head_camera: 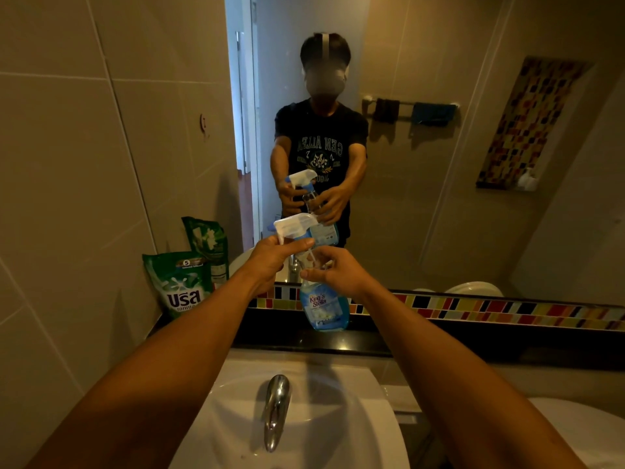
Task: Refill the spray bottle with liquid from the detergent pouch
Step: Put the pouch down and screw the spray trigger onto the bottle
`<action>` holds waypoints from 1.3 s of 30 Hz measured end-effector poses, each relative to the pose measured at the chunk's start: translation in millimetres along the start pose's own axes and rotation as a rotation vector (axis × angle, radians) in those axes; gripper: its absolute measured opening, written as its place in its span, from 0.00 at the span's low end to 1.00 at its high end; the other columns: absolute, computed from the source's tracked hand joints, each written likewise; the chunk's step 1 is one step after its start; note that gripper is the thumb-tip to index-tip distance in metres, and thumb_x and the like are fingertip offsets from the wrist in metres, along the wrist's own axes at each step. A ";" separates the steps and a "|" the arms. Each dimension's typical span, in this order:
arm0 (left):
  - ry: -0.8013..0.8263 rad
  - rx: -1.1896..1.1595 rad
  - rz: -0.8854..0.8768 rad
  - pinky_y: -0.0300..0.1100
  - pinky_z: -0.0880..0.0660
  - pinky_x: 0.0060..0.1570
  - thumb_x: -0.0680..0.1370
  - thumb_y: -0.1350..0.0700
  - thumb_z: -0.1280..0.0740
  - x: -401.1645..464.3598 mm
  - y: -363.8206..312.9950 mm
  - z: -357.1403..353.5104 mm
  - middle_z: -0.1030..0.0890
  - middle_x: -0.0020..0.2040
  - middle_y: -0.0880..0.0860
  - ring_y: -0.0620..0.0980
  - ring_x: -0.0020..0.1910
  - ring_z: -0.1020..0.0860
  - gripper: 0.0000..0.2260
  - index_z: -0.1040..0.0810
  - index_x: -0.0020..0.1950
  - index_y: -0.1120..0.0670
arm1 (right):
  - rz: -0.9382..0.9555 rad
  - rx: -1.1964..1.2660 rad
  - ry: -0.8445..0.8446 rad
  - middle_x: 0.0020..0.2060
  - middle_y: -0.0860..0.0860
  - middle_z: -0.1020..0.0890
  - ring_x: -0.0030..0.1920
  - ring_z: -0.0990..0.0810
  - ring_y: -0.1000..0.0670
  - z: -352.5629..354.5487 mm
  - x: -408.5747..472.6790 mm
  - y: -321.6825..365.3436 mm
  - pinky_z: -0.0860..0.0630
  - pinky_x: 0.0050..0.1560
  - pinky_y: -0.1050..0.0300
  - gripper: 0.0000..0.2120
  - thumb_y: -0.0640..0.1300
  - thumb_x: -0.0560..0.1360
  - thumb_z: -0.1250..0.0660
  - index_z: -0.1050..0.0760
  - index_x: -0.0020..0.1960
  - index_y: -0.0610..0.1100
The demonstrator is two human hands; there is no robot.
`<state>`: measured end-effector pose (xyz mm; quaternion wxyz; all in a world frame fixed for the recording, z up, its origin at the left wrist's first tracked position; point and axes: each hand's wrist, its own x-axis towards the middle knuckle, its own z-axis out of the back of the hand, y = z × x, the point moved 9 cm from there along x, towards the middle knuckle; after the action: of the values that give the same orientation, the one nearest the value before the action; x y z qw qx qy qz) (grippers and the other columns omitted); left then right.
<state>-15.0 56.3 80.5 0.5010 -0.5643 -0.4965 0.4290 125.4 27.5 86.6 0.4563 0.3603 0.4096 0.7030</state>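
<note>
Right now we hold the spray bottle (324, 308) above the black ledge (338, 343), at twelve o'clock from the faucet (276, 409): left hand (270, 262) closed around the white trigger head (293, 226), right hand (334, 270) pinching the neck. We should steady the neck and twist the head off upright. We count one bottle, one green detergent pouch (179, 286) at nine o'clock, two hands

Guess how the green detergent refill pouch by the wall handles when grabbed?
The green detergent refill pouch is soft film, so it probably buckles under a grip. It bulges full, so likely heavy for its size. It leans on the tiled wall; it may slump.
</note>
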 end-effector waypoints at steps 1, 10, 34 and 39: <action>-0.008 0.005 0.004 0.54 0.31 0.63 0.68 0.49 0.21 0.6 -0.1 1.2 0.14 0.46 0.48 0.54 0.58 0.21 0.20 0.20 0.58 0.49 | -0.002 0.001 0.002 0.51 0.53 0.15 0.51 0.16 0.52 -0.2 0.4 -0.3 0.20 0.49 0.57 0.15 0.44 0.75 0.24 0.21 0.60 0.50; 0.000 -0.007 -0.017 0.49 0.27 0.55 0.70 0.52 0.22 -3.7 -7.9 -0.6 0.15 0.49 0.51 0.54 0.57 0.20 0.20 0.19 0.60 0.52 | -0.001 -0.044 0.012 0.50 0.51 0.16 0.50 0.17 0.52 -1.6 4.6 -3.8 0.21 0.47 0.58 0.17 0.46 0.74 0.23 0.20 0.61 0.48; -0.014 -0.029 0.021 0.53 0.32 0.62 0.72 0.54 0.24 -5.8 -8.2 -2.5 0.16 0.50 0.50 0.53 0.59 0.22 0.16 0.21 0.58 0.50 | 0.016 -0.072 0.027 0.47 0.54 0.17 0.50 0.17 0.51 1.7 4.3 1.2 0.21 0.49 0.57 0.11 0.45 0.75 0.24 0.21 0.56 0.52; -0.033 -0.030 0.024 0.55 0.32 0.65 0.71 0.54 0.23 -3.5 -7.2 -1.0 0.16 0.49 0.50 0.54 0.60 0.23 0.22 0.21 0.63 0.54 | 0.018 -0.082 0.024 0.47 0.53 0.17 0.49 0.17 0.52 1.2 5.3 2.5 0.22 0.48 0.57 0.13 0.46 0.75 0.24 0.21 0.58 0.50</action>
<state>-15.4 52.7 87.7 0.4791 -0.5705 -0.5041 0.4368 123.9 32.1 90.0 0.4593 0.3363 0.3825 0.7278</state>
